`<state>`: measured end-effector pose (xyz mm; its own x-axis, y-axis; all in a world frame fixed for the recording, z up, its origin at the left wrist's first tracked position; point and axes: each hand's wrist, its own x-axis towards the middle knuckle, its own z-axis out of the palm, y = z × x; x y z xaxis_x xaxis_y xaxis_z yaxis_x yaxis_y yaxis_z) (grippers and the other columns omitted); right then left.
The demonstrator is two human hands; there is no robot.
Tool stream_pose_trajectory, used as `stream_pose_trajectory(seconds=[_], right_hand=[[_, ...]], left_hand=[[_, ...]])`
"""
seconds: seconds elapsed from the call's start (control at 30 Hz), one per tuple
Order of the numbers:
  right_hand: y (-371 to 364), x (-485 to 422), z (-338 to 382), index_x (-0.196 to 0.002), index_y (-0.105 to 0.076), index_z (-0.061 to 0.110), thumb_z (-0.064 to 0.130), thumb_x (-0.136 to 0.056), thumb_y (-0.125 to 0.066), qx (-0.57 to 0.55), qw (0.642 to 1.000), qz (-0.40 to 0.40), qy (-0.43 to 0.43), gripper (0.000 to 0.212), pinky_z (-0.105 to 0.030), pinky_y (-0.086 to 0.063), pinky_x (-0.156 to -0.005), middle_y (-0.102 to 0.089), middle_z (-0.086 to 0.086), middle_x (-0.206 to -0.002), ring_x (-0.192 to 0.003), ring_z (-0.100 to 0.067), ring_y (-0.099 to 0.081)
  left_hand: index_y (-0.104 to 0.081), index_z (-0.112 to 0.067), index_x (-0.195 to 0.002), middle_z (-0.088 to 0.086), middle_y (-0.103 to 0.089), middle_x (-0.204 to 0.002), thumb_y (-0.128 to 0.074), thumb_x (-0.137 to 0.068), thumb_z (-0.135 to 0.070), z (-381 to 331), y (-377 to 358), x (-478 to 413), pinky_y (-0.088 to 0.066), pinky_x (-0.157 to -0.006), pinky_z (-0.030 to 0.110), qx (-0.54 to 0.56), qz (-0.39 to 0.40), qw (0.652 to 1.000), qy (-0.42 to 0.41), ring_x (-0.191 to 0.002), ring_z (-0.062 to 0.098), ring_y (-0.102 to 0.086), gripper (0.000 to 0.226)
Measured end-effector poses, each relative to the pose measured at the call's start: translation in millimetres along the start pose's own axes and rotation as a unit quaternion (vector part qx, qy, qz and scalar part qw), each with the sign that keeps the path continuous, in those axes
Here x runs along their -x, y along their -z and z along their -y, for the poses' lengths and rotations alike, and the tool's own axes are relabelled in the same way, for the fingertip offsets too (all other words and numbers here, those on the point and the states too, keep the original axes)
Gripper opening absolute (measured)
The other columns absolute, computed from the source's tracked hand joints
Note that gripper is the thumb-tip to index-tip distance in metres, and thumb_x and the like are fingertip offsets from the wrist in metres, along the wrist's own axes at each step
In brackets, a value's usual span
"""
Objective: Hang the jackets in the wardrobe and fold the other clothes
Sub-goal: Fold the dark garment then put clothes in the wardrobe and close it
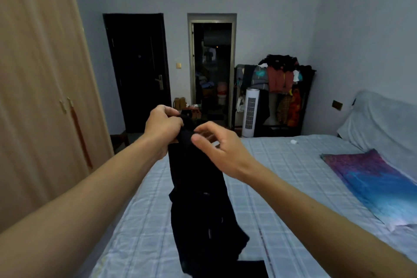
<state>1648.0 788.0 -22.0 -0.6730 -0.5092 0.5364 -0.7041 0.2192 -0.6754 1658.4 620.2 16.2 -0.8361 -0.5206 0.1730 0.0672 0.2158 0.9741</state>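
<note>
Two doors of the wardrobe (45, 97) are sitting closed at the left, hiding its inside. Against the far wall a rack (304, 106) is carrying a heap of clothes (279, 79), dark ones piled on top and red, grey and orange ones drooping below, with a white fan (250, 113) standing just beside it. Left of the rack an open doorway (212, 70) is showing a dim room with stacked things too dark to tell apart.

The garment (198, 198), black, is hanging in the air over the bed (282, 165), near its left edge. Its long axis is running straight up and down: the top is bunched at the hands, and the bottom is trailing onto the checked sheet at the lower edge of the view.

The left hand (163, 126) is clutching the bunched top, its grip curled tight around the fabric. The right hand (216, 149) is hovering just beside it with a wide, loose grip, fingers spread and bent, holding nothing; its thumb tip is meeting the fabric just under the left hand.

On the bed's right side a blue and purple pillow (372, 180) is lying flat, and a small white thing (293, 142) is resting near the far edge
</note>
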Motion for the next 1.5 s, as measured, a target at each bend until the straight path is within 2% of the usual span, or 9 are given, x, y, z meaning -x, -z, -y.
stream_pose_trajectory(seconds=[0.13, 0.27, 0.43, 0.57, 0.63, 0.8, 1.03, 1.23, 1.5], right_hand=[[-2.3, 2.5, -11.6, -0.127, -0.050, 0.028, 0.049, -0.072, -0.081, 0.076, 0.997, 0.020, -0.006, 0.067, -0.026, -0.056, -0.085, -0.062, 0.010, -0.112, -0.102, -0.006, -0.062], [-1.2, -7.3, -19.3, -0.114, -0.061, 0.014, 0.011, -0.086, -0.069, 0.088, 0.993, -0.077, 0.002, 0.029, -0.035, -0.057, -0.079, -0.069, -0.001, -0.098, -0.090, -0.016, -0.066], [8.4, -22.9, -15.9, -0.121, -0.063, 0.011, 0.005, -0.090, -0.062, 0.098, 0.991, -0.090, 0.010, 0.032, -0.031, -0.055, -0.086, -0.070, -0.005, -0.106, -0.098, -0.020, -0.066], [9.8, -29.3, -17.4, -0.106, -0.065, 0.011, 0.004, -0.091, -0.062, 0.105, 0.992, -0.070, 0.024, 0.017, -0.015, -0.050, -0.075, -0.064, 0.004, -0.095, -0.089, -0.013, -0.063], [11.5, -32.2, -18.8, -0.101, -0.065, 0.010, 0.005, -0.091, -0.063, 0.124, 0.989, -0.070, 0.030, 0.012, -0.015, -0.047, -0.073, -0.063, 0.004, -0.092, -0.086, -0.014, -0.061], [21.7, -35.9, -14.2, -0.093, -0.065, 0.009, 0.006, -0.091, -0.065, 0.159, 0.985, -0.023, 0.062, 0.003, -0.018, -0.040, -0.070, -0.059, 0.000, -0.088, -0.082, -0.014, -0.056], [31.4, -37.9, -13.4, -0.095, -0.066, 0.005, 0.012, -0.094, -0.063, 0.183, 0.976, 0.032, 0.110, 0.007, -0.035, -0.051, -0.075, -0.060, -0.002, -0.087, -0.080, -0.018, -0.057], [33.7, -44.7, -13.7, -0.103, -0.068, 0.009, 0.011, -0.094, -0.064, 0.180, 0.980, 0.048, 0.075, 0.010, -0.045, -0.053, -0.084, -0.067, -0.006, -0.094, -0.090, -0.022, -0.064], [33.5, -59.3, -7.9, -0.111, -0.066, 0.008, 0.009, -0.095, -0.063, 0.186, 0.978, 0.071, 0.062, 0.016, -0.024, -0.045, -0.070, -0.055, 0.010, -0.084, -0.081, -0.013, -0.057]], left_hand=[[-0.056, -0.023, -0.094, 0.010, -0.059, -0.108, -0.060, -0.085, 0.001, -8.5, -4.1, -1.3, -0.061, -0.074, 0.044, 0.024, -0.030, 0.999, -0.009, -0.098, 0.027, -0.062, 0.026], [-0.057, -0.020, -0.099, 0.008, -0.057, -0.107, -0.058, -0.091, 0.002, -17.7, -7.7, 5.3, -0.062, -0.073, 0.042, 0.019, -0.012, 0.999, -0.034, -0.094, 0.024, -0.063, 0.023], [-0.061, -0.016, -0.101, 0.010, -0.063, -0.099, -0.062, -0.094, -0.012, -28.5, -4.3, 16.6, -0.062, -0.070, 0.037, -0.045, 0.047, 0.994, -0.092, -0.090, 0.023, -0.068, 0.007], [-0.066, -0.025, -0.109, -0.002, -0.058, -0.112, -0.063, -0.090, -0.047, -24.8, 4.1, 21.0, -0.050, -0.086, 0.030, -0.270, 0.055, 0.928, -0.252, -0.105, 0.015, -0.055, 0.029], [-0.063, -0.028, -0.118, -0.006, -0.055, -0.120, -0.068, -0.087, -0.043, -22.3, 7.2, 22.3, -0.045, -0.097, 0.035, -0.322, 0.081, 0.886, -0.323, -0.116, 0.014, -0.048, 0.035], [-0.045, -0.024, -0.141, -0.001, -0.047, -0.139, -0.077, -0.078, -0.010, -16.3, 7.9, 19.9, -0.036, -0.109, 0.032, -0.333, 0.117, 0.860, -0.368, -0.129, 0.017, -0.043, 0.072], [-0.061, -0.028, -0.104, -0.006, -0.066, -0.097, -0.084, -0.073, -0.017, -26.7, 2.4, 14.5, -0.056, -0.080, 0.041, -0.283, 0.172, 0.872, -0.360, -0.089, 0.015, -0.065, 0.040], [-0.066, -0.019, -0.094, -0.001, -0.067, -0.089, -0.085, -0.072, -0.015, -23.8, -9.0, 8.0, -0.045, -0.066, 0.017, -0.319, 0.107, 0.862, -0.380, -0.082, 0.015, -0.064, 0.030], [-0.067, -0.017, -0.093, 0.002, -0.067, -0.085, -0.085, -0.073, -0.018, -28.2, -4.6, 9.2, -0.037, -0.058, 0.012, -0.328, 0.066, 0.855, -0.396, -0.069, 0.002, -0.056, 0.027]])
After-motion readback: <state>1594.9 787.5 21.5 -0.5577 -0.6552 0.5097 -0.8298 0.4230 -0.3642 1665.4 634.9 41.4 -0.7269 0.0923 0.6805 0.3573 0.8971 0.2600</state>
